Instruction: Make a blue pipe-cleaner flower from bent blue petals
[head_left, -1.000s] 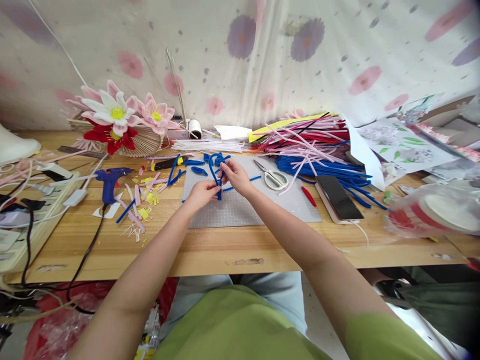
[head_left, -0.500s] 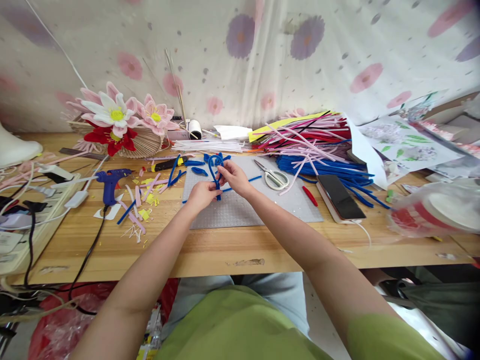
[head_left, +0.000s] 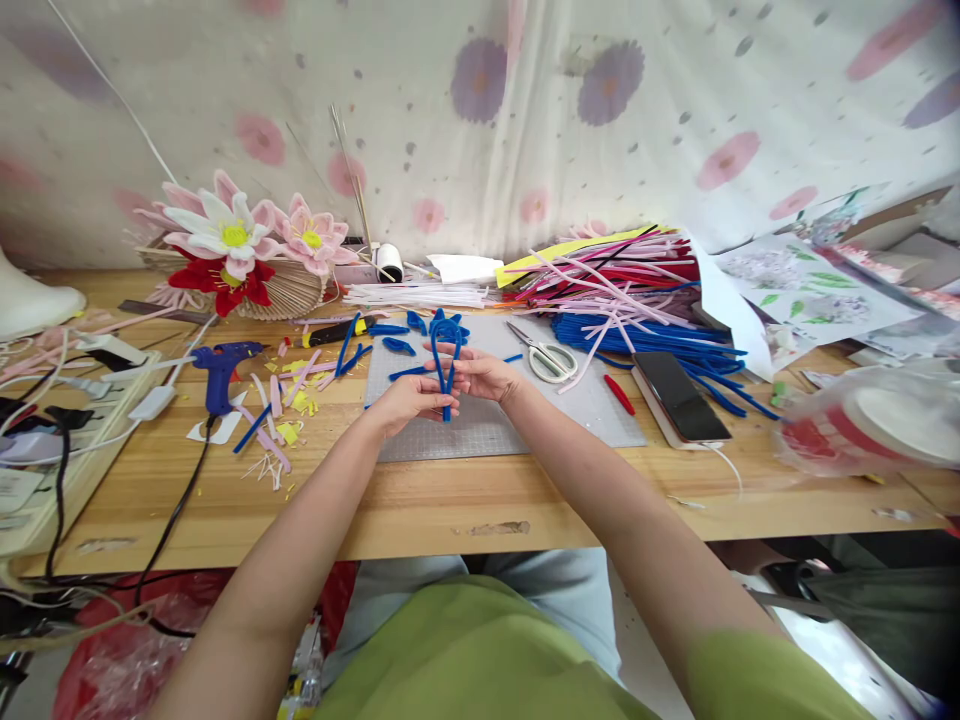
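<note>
Both hands pinch a blue pipe cleaner (head_left: 439,355) bent into a narrow loop above the grey cutting mat (head_left: 525,420): the left hand (head_left: 409,398) near its crossed lower ends, the right hand (head_left: 480,375) at its side. Several finished blue loops (head_left: 397,343) lie on the mat and tabletop (head_left: 420,500), while a large pile of straight blue stems (head_left: 645,335) lies unbent, so judging by this the shaping looks early.

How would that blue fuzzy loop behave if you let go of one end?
The blue fuzzy loop, pinched between left hand and right hand, probably keeps its bent shape. It looks thin, so likely light. Its fuzzy surface should resist slipping.
</note>
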